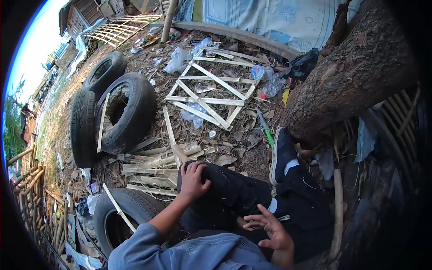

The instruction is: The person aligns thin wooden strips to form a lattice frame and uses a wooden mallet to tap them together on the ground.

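Resting on the dark-trousered knee (225,180), the left hand (193,179) curled loosely, holding nothing; the right hand (270,229) hung open and empty. At twelve o'clock, the pale split-bamboo lattice frame (211,94) lay half-built, with loose bamboo strips (157,166) unused at eleven.

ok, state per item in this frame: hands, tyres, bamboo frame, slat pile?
left hand: fingers curled, resting on the dark-trousered knee, holding nothing
right hand: open, fingers spread, empty, above the lap
tyres: leaning together, half upright, one with a slat propped across it
tyre: lying near flat, slat across its opening
bamboo frame: flat on the leaf litter, assembled as a lattice
slat pile: loose, lying on the ground
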### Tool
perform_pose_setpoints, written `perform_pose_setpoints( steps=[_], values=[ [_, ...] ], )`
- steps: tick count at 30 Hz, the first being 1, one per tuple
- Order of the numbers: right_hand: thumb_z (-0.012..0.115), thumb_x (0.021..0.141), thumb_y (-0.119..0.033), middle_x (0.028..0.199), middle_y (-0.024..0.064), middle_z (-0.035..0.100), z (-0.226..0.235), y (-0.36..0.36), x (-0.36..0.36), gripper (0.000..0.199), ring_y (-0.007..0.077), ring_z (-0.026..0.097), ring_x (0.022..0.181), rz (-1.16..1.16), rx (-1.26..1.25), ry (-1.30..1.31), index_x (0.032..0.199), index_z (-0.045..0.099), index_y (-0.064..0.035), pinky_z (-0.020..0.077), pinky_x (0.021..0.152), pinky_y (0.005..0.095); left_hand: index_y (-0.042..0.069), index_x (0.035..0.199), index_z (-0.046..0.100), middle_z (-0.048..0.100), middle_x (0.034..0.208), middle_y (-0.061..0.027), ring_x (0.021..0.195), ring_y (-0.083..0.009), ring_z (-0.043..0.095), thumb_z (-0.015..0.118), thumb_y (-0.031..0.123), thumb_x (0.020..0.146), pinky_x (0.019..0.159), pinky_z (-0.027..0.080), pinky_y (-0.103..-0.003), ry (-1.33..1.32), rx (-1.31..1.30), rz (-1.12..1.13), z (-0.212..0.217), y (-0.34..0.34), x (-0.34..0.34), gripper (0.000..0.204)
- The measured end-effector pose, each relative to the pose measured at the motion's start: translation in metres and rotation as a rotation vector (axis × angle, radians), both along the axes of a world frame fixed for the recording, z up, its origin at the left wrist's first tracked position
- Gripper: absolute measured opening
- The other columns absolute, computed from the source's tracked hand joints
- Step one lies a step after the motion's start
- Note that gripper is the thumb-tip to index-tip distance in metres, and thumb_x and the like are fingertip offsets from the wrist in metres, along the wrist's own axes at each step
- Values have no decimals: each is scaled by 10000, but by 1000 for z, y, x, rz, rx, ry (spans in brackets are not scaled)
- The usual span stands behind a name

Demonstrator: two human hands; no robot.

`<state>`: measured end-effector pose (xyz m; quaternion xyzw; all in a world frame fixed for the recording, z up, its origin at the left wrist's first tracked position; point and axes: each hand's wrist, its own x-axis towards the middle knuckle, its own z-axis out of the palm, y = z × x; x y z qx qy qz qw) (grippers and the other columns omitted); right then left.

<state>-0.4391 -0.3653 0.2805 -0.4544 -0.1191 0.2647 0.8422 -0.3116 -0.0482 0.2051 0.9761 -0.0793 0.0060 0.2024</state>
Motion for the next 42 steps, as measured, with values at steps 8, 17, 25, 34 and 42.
perform_pose_setpoints(
  steps=[8,17,25,34,42],
  values=[
    [732,847,-211,1273,255,574,-44,-49,11,949,316,664,1055,-455,-112,212,1570,139,-51,522,941,418,-15,1285,509,621,1109,-151,960,-233,649,579,310,941,798,562,-382,968,-1384,476,-96,-80,182,479],
    [646,918,-76,1120,138,671,-106,-37,11,611,217,689,920,-471,-249,531,1464,371,-68,564,828,340,87,1234,557,601,1052,-61,945,-195,582,581,319,938,827,492,-423,607,-1687,897,-193,-90,255,377],
    [600,944,-163,1108,235,644,-117,-42,23,487,306,689,941,-533,-182,452,1370,419,-11,558,878,438,74,1112,595,624,938,-42,793,-174,607,695,345,901,695,481,-353,527,-1641,952,-163,-91,267,358],
    [588,947,-144,1084,221,656,-97,-37,19,443,303,688,932,-546,-221,448,1342,458,8,559,866,417,82,1111,604,655,937,-63,759,-175,635,675,314,877,589,437,-324,287,-1546,679,-50,-28,276,337],
    [624,933,-157,1082,202,658,-79,-37,24,481,283,683,937,-531,-276,405,1349,460,19,549,872,391,34,1097,576,667,952,-96,872,-186,661,658,281,870,814,530,-375,418,-1489,670,73,87,161,346]
  ],
)
